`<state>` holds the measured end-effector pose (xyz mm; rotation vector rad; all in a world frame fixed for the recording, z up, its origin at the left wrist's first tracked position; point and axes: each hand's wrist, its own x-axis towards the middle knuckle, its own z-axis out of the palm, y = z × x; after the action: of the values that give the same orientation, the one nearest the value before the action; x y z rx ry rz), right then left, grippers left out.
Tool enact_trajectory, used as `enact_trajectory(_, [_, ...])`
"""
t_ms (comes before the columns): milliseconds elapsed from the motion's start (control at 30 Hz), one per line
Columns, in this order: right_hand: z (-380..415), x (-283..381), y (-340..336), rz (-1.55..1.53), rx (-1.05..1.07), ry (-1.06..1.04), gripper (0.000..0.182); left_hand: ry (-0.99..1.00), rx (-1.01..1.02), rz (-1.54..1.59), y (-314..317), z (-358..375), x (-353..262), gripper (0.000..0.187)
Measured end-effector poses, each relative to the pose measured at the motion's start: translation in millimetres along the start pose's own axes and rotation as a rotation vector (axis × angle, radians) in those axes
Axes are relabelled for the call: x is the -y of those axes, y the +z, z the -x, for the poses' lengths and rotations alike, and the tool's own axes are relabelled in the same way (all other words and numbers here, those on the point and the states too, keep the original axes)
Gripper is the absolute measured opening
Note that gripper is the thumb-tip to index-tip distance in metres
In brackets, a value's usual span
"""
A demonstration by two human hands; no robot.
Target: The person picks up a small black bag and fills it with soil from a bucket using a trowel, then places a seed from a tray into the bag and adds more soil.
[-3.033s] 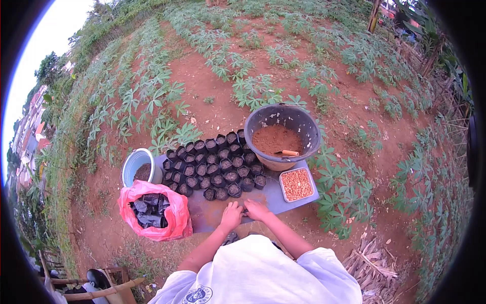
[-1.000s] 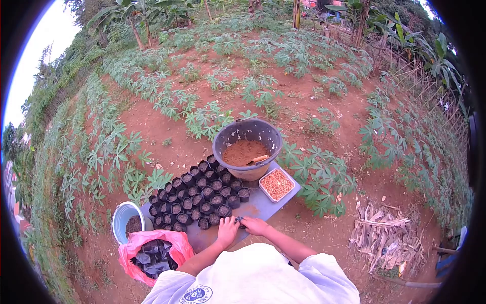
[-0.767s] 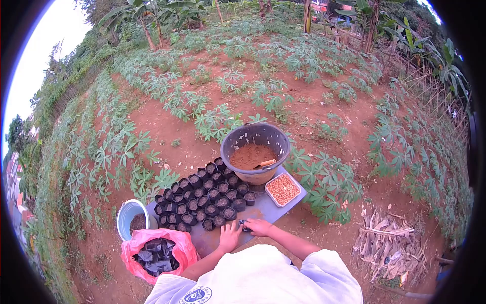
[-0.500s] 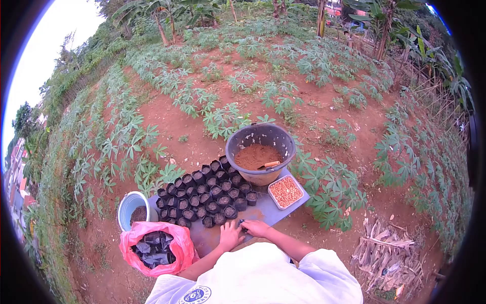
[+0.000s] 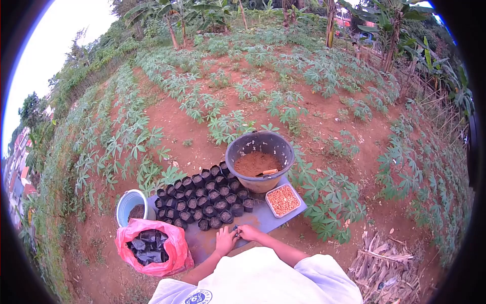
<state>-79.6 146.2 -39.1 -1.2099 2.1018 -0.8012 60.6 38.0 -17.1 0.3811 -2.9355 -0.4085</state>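
Observation:
My left hand (image 5: pixel 226 240) is at the near edge of the grey board (image 5: pixel 260 214), its fingers against a small dark piece (image 5: pixel 236 230). From the right, my right hand (image 5: pixel 247 232) pinches the same piece, which looks like a black bag; its shape is too small to make out. Just beyond my hands stand rows of black bags filled with soil (image 5: pixel 206 197). A large dark bucket (image 5: pixel 259 154) of reddish soil, with a wooden-handled tool in it, is behind them. Right of the bags lies a white tray of orange seeds (image 5: pixel 283 200).
At the left, a pink plastic bag (image 5: pixel 178 245) holds black bags. Behind it a light blue bucket (image 5: pixel 123 207) with dark soil leans. Leafy plants (image 5: pixel 324 195) grow right of the board and in rows beyond. Dry leaves (image 5: pixel 387 263) lie at the lower right.
The view has shifted slightly. My right hand has drawn a little closer to my left hand, and the small dark piece now shows between their fingers.

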Motion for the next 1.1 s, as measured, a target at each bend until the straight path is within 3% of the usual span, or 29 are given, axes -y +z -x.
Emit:
enact_trajectory(200, [-5, 4, 2, 0.058, 0.029, 0.067, 0.014, 0.037, 0.057, 0.117, -8, -9, 10, 0.038])
enact_trajectory(367, [7, 1, 28, -0.014, -0.122, 0.083, 0.02, 0.083, 0.105, 0.143, -6, -1, 15, 0.036])
enact_trajectory(567, [18, 19, 10, 0.073, -0.1, 0.087, 0.031, 0.173, 0.121, 0.123, -14, -11, 25, 0.032])
enact_trajectory(833, [14, 33, 22, 0.187, -0.107, 0.151, 0.025, 0.361, 0.136, 0.117, -12, -22, 48, 0.03])
enact_trajectory(967, [18, 42, 28, 0.075, -0.186, 0.24, 0.018, 0.349, 0.178, 0.054, -21, -20, 46, 0.029])
enact_trajectory(1100, [17, 40, 32, 0.061, -0.23, 0.243, 0.018, 0.312, 0.178, 0.198, -17, -22, 45, 0.028])
